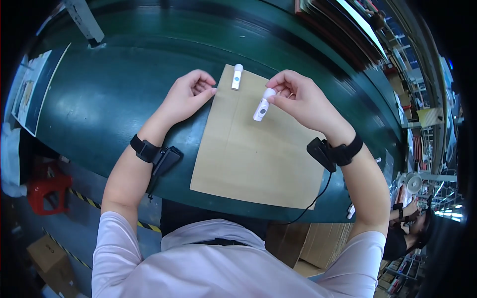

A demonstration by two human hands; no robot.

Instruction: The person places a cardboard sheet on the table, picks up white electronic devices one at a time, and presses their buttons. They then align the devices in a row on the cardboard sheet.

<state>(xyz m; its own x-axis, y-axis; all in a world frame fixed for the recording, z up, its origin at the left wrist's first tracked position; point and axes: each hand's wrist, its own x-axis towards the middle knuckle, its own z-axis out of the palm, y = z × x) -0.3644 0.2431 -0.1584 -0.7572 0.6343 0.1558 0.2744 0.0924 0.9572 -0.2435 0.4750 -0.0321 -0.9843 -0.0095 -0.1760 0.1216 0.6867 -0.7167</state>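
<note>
My right hand (304, 99) pinches a small white stick-shaped device (262, 110) by its rounded head. The device hangs tilted above a brown cardboard sheet (258, 159), its dark oval spot facing up. A second white device of the same shape (237, 78), with a blue round spot, lies near the sheet's far edge. At the sheet's left edge, my left hand (191, 97) is loosely curled, the thumb apart from the fingers and nothing visible in it. Each wrist wears a black strap with a small black unit.
The sheet rests on a dark green table (119, 94). A stack of boards (343, 30) stands at the far right, and a metal post (84, 22) at the far left. A red stool (48, 188) is on the floor at left. Another person (412, 231) sits at the right.
</note>
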